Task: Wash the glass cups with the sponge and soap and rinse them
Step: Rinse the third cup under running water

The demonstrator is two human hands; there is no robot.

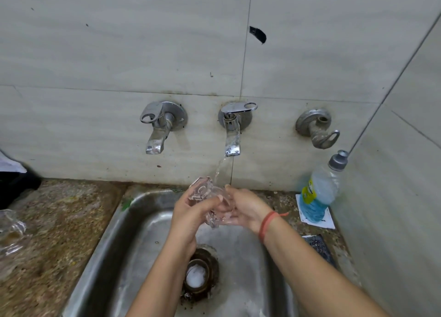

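A clear glass cup (202, 192) is held tilted over the steel sink (133, 221), under the stream of water running from the middle tap (232, 135). My left hand (191, 211) grips the cup from the left, fingers curled round its body. My right hand (243, 206) holds it from the right, thumb on top near the rim. More glass cups (12, 233) stand on the counter at the far left. A soap bottle (321, 190) with blue liquid stands on the right. No sponge shows clearly.
Two other taps, the left tap (157, 125) and the right tap (317, 128), are mounted on the tiled wall. The drain (199, 273) holds white foam. A dark scrub pad or mat (319, 245) lies right of the sink. A speckled stone counter (59, 221) flanks the basin.
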